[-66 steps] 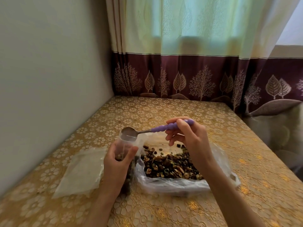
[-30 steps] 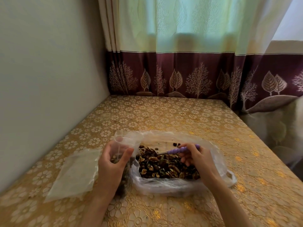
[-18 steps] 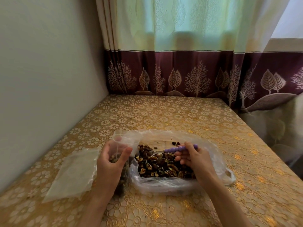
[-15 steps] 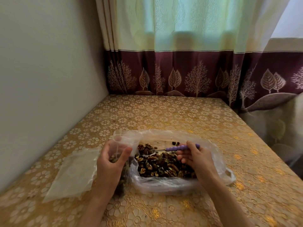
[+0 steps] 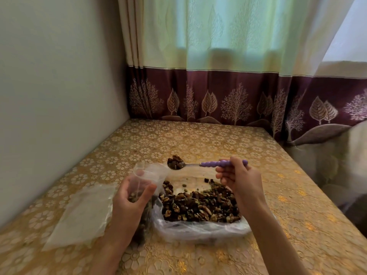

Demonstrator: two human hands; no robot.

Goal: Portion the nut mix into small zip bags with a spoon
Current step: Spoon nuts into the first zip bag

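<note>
Head view: the left hand grips a small zip bag upright, thumb and fingers holding its mouth spread so it can take a load. The right hand pinches the purple handle of a spoon, keeping its heaped bowl level just above and beside that mouth, likely to limit spillage. Nut mix lies in the large plastic bag on the worktop; spare empty bags wait at left.

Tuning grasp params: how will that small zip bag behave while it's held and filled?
Probably floppy: the small zip bag is thin clear film, its mouth open only where the left hand grips it. Likely bottom-heavy, nuts pooled low. It may sag if released as the spoon tips in more.
</note>
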